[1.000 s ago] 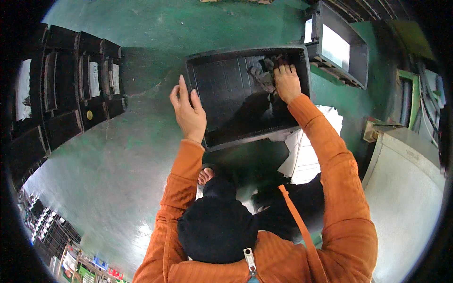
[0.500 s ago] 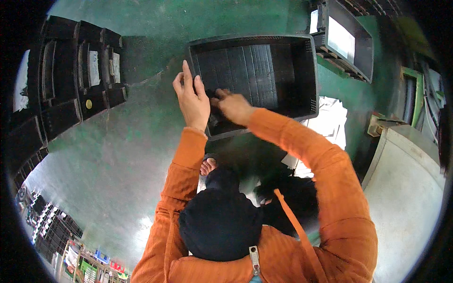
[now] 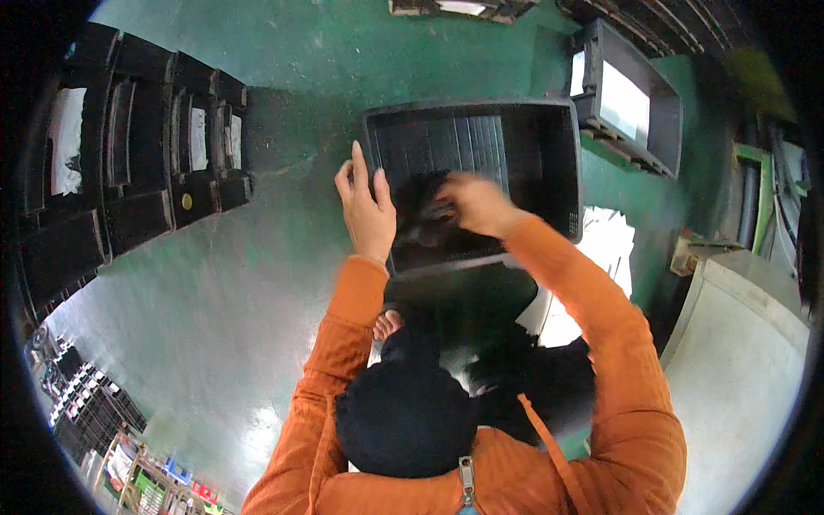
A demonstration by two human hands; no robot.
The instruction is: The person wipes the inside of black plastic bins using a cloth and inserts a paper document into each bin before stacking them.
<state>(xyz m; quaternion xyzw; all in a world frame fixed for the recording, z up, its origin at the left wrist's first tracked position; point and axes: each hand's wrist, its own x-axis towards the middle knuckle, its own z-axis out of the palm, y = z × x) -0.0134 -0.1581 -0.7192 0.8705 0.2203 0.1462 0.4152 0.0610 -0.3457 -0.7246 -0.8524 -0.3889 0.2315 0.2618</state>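
A black plastic crate (image 3: 476, 106) lies in front of me with its hollow side facing up. My left hand (image 3: 369, 210) rests against the crate's left wall, fingers stretched out and apart. Inside the crate, my right hand (image 3: 479, 204) has its fingers curled, smeared by motion. Under those fingers bunches a dark, soft-looking thing (image 3: 425, 202), like a cloth, hard to tell from the black crate floor.
Stacked black crates (image 3: 142, 184) line the left side. A grey crate with a white sheet (image 3: 625, 99) stands at the far right. White papers (image 3: 605, 245) lie right of my crate, near a pale cabinet (image 3: 738, 335). My foot (image 3: 388, 324) is below the crate.
My right hand has moved to the right inside the crate, and the dark thing shows at its fingers. My left hand stays at the left wall. The whole view has shifted slightly.
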